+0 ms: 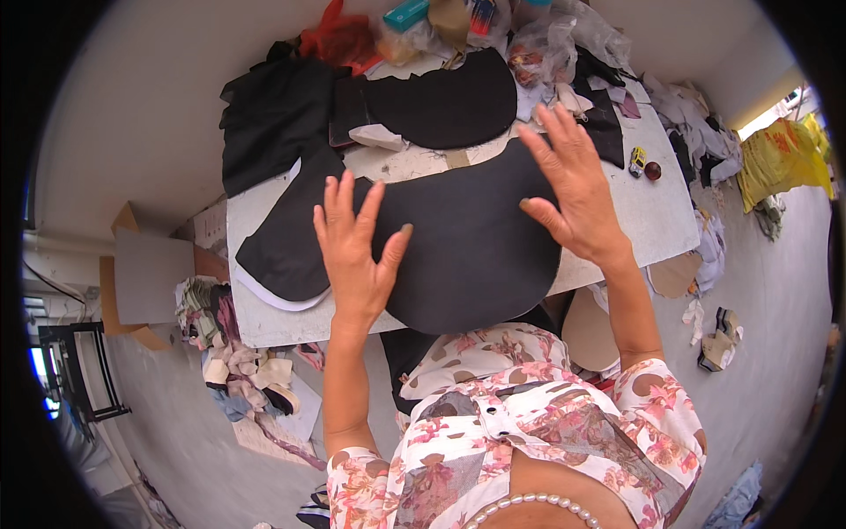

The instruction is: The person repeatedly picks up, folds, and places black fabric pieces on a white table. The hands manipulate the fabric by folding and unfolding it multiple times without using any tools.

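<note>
A large curved black panel (469,244) lies on the white tabletop, its rounded lower end reaching past the front edge. My left hand (360,254) is spread over its left side, palm down. Over its upper right side is my right hand (574,188), fingers apart and holding nothing. Whether either palm touches the panel, I cannot tell. To the left, a black fabric piece (284,244) lies on a white curved piece (281,296) that shows along its lower edge. Farther back rests a second dark curved panel (456,99), beside a folded white scrap (377,137).
Folded black cloth (277,119) covers the table's back left. Plastic bags (542,53) and a red bag (340,40) crowd the back. A yellow toy car (637,161) and dark ball (653,171) sit right on the tabletop (634,231). Fabric scraps (254,377) litter the floor, left.
</note>
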The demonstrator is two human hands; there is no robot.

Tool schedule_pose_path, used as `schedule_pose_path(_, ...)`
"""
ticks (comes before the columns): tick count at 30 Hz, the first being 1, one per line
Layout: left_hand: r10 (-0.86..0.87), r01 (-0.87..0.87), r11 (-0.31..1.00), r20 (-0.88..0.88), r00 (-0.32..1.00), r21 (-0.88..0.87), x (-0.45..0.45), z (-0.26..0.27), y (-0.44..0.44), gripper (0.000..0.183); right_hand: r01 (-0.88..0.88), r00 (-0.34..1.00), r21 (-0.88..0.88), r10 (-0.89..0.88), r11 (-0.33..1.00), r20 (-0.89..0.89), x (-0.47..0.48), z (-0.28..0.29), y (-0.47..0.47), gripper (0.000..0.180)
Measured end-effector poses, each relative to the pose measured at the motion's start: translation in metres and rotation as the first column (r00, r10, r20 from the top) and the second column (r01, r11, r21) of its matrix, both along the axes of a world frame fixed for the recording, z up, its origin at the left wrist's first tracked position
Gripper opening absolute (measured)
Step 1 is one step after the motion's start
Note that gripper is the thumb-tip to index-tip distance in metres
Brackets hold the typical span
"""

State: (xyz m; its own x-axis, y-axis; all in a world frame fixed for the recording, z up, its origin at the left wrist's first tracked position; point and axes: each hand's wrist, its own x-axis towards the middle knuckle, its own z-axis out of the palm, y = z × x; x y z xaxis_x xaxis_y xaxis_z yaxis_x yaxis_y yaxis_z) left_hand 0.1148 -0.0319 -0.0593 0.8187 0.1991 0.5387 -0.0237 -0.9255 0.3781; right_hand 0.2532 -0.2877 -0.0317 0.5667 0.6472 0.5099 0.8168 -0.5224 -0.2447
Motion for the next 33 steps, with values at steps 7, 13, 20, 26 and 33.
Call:
schedule_pose_path(7,-0.115,0.129,0.991,-0.261,0.958,0.038,-0.005,-0.016,-0.005,0.065,-0.07,0.994,-0.28,0.043,0.957,-0.1,0.0,-0.038,0.011,0.068)
schedule_pose_path(13,-0.146,0.152,0.988,-0.255,0.956,0.002,-0.007,-0.014,-0.001,0.068,-0.085,0.996,-0.265,0.077,0.961,-0.039,0.009,-0.001,0.027,0.06)
schedule_pose_path(20,-0.082,0.091,0.964,0.045,0.996,-0.249,-0.017,-0.004,0.018,0.058,-0.191,0.762,0.052,0.182,0.98,-0.621,0.139,-0.03,0.204,0.019)
schedule_pose_path(26,0.059,-0.007,0.954,0.165,0.985,-0.301,-0.028,0.003,0.046,0.029,0.009,0.996,-0.177,-0.025,0.984,-0.089,0.209,-0.115,0.27,0.021)
schedule_pose_path(33,0.131,0.003,0.837,0.206,0.97,-0.547,0.002,-0.006,0.086,0.017,-0.005,0.871,-0.232,-0.11,0.973,-0.478,0.204,-0.089,0.275,0.011)
